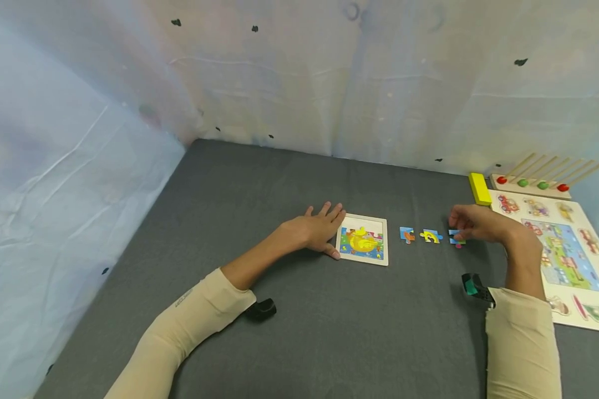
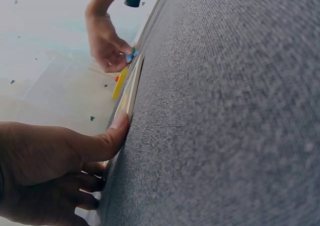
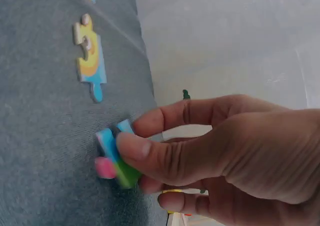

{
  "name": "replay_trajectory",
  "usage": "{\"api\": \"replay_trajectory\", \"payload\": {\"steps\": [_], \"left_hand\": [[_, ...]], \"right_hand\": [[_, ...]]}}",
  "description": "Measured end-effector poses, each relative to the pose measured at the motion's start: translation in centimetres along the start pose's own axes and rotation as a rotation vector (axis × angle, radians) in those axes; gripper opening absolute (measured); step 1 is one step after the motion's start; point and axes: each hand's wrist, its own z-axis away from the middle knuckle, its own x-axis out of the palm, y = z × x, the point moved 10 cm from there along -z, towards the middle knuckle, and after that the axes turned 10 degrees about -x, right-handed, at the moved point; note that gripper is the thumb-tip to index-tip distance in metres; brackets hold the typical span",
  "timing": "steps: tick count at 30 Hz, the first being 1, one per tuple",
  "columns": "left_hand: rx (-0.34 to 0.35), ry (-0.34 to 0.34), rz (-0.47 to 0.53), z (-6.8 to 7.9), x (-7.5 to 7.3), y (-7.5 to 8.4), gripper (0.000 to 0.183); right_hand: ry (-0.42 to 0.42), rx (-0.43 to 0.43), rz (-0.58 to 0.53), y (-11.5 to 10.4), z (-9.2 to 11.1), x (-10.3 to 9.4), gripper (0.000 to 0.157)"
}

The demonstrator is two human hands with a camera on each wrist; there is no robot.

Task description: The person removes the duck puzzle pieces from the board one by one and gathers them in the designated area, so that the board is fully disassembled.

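Note:
A small square jigsaw board with a light rim holds a yellow duck picture. Its lower part is filled with pieces, while a pale strip shows along the top. My left hand rests on the board's left edge, fingers spread and thumb at the near corner. To the right, my right hand pinches a blue and green puzzle piece with a pink knob between thumb and fingers, close over the table. Beside it lie a yellow and blue puzzle piece and a blue and orange puzzle piece.
At the right lies a large picture puzzle board. Behind it stand a wooden peg rack with red and green beads and a yellow block. A pale curtain hangs along the dark table's far edge.

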Motion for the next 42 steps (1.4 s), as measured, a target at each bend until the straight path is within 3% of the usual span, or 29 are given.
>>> {"api": "replay_trajectory", "payload": {"steps": [7,22,28,33,37,42], "left_hand": [[0.003,-0.011,0.008,0.1,0.0,0.0,0.108],[0.006,0.000,0.005,0.1,-0.2,0.0,0.108],[0.011,-0.027,0.057,0.2,-0.2,-0.3,0.111],[0.008,-0.029,0.080,0.2,-0.4,-0.5,0.113],[0.000,-0.002,0.064,0.1,-0.7,-0.5,0.110],[-0.011,0.017,0.042,0.1,-0.7,-0.3,0.108]], "right_hand": [[-0.066,0.087,-0.011,1.1,0.2,0.4,0.040],[-0.112,0.103,-0.006,0.5,0.1,0.9,0.038],[-0.105,0.106,0.021,0.1,0.4,0.4,0.042],[0.006,0.029,0.084,-2.7,0.0,-1.2,0.034],[0.097,-0.090,0.097,-7.0,-0.9,-2.4,0.028],[0.126,-0.182,0.107,-12.2,-2.6,-2.1,0.029]]}}
